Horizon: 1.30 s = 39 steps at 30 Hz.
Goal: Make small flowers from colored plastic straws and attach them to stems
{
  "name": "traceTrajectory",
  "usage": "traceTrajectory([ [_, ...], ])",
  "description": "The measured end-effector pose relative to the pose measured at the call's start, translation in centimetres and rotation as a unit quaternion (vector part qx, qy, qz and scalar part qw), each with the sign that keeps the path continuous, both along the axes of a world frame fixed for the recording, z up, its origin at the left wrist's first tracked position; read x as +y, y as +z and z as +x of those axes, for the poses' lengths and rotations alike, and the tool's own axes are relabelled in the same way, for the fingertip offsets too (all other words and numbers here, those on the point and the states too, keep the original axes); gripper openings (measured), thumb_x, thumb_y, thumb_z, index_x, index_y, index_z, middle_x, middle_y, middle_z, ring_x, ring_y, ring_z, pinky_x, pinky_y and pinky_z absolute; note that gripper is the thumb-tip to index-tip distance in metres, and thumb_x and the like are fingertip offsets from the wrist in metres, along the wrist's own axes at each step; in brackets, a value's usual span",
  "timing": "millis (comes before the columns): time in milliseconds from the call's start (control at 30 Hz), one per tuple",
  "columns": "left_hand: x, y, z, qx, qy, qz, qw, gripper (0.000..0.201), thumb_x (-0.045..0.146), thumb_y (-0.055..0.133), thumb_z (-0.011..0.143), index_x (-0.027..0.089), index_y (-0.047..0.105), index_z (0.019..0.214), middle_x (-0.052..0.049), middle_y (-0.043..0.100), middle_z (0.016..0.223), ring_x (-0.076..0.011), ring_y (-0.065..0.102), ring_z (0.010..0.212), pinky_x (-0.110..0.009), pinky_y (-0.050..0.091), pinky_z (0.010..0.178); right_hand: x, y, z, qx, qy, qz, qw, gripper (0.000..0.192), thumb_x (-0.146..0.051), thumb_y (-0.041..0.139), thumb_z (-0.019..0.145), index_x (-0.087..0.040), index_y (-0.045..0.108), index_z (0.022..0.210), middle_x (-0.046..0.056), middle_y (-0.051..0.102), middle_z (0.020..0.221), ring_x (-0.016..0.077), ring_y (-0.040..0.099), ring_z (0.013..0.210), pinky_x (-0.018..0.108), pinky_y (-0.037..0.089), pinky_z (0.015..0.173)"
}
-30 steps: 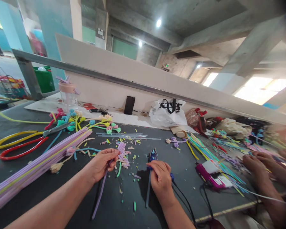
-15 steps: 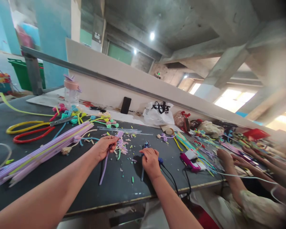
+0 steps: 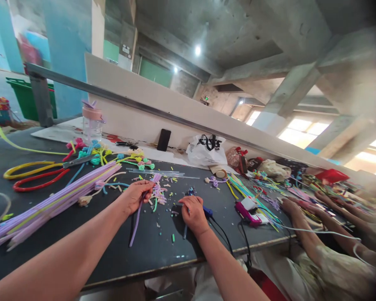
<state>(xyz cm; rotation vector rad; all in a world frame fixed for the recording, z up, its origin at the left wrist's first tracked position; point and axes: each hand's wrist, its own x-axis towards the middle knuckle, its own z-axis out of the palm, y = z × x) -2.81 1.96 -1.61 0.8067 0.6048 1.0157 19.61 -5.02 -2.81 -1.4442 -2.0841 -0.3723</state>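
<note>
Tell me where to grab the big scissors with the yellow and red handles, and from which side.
Grip the scissors by the yellow and red handle loops, probably coming from the left. The loops lie flat and open toward that side, while the blades point right into a tangle of coloured stems.

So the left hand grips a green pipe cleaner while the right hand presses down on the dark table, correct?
Not quite. The head view shows the left hand gripping a purple pipe cleaner, not a green one. The right hand does press down on the dark table.
</note>
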Motion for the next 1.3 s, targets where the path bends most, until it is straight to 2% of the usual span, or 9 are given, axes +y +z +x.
traceTrajectory([
  [533,0.1,-0.8,0.3,0.025,-0.01,0.014,1.0,0.022,0.023,0.071,0.062,0.012,0.053,0.069,0.004,0.05,0.052,-0.0029,0.04,0.037,-0.013,0.027,0.032,-0.1,0.0,0.1,0.008,0.065,-0.019,0.998,0.019,-0.007,0.047,0.074,-0.017,0.061,0.081,0.004,0.064,0.081,0.016,0.055,0.08,0.033,0.03,0.079],
  [1133,-0.6,0.2,0.8,0.022,-0.035,0.016,0.999,0.025,0.029,0.069,0.067,0.013,0.05,0.065,0.005,0.048,0.054,-0.002,0.038,0.037,-0.013,0.026,0.032,-0.6,0.9,-0.2,0.003,0.102,-0.058,0.993,0.018,-0.009,0.044,0.077,-0.016,0.06,0.083,0.005,0.063,0.081,0.017,0.053,0.078,0.035,0.029,0.077],
  [1300,-0.5,0.2,1.2,0.035,-0.025,0.001,0.999,0.023,0.029,0.067,0.069,0.014,0.05,0.065,0.005,0.049,0.053,-0.002,0.038,0.036,-0.013,0.026,0.031,-0.9,1.4,0.1,0.008,0.123,-0.095,0.988,0.019,-0.009,0.043,0.079,-0.017,0.058,0.085,0.005,0.062,0.08,0.0172,0.052,0.077,0.035,0.029,0.076],
])
